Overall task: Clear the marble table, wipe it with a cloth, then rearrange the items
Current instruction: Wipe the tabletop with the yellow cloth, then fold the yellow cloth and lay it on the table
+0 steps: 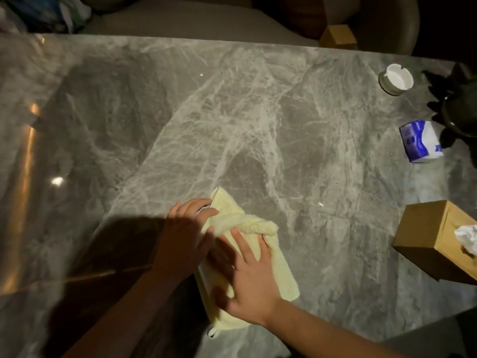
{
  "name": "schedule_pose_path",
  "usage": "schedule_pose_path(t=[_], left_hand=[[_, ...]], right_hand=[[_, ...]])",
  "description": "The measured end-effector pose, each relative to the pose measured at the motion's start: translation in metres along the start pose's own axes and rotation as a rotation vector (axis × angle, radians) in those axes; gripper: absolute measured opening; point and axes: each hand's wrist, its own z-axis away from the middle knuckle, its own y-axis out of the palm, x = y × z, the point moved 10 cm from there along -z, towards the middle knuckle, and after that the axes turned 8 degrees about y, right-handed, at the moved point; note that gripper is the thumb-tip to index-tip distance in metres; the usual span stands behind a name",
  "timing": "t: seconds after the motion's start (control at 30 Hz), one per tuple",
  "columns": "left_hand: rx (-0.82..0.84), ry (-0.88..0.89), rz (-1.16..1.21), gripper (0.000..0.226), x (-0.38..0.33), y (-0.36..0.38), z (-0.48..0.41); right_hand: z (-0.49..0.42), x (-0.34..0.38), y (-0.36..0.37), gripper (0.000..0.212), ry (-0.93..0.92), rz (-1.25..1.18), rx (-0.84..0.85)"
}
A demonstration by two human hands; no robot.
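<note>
Here, both hands [247,277] flat on cloth [271,257], marble table [258,112]

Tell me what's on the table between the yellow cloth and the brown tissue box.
Nothing: the head view shows bare marble table between the yellow cloth and the brown tissue box.

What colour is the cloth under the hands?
Pale yellow fluffy cloth, seen best in the head view.

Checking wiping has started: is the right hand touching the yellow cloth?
Touching. The head view shows the right hand lying flat on the yellow cloth.
</note>
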Motion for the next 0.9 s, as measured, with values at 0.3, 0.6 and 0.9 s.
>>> schedule_pose_path(t=[0.3,0.6,0.9], left_hand=[[0.065,-0.251,0.002,0.071,0.01,0.004,0.034],[-0.025,-0.084,-0.131,0.054,-0.018,-0.009,0.039],[0.27,0.078,-0.22,0.07,-0.062,0.044,0.088]], right_hand=[[0.003,-0.02,-0.042,0.046,-0.025,-0.355,-0.143],[0.029,-0.086,-0.06,0.013,0.01,-0.449,-0.214],[0.058,-0.087,-0.031,0.037,-0.359,-0.135,0.029]])
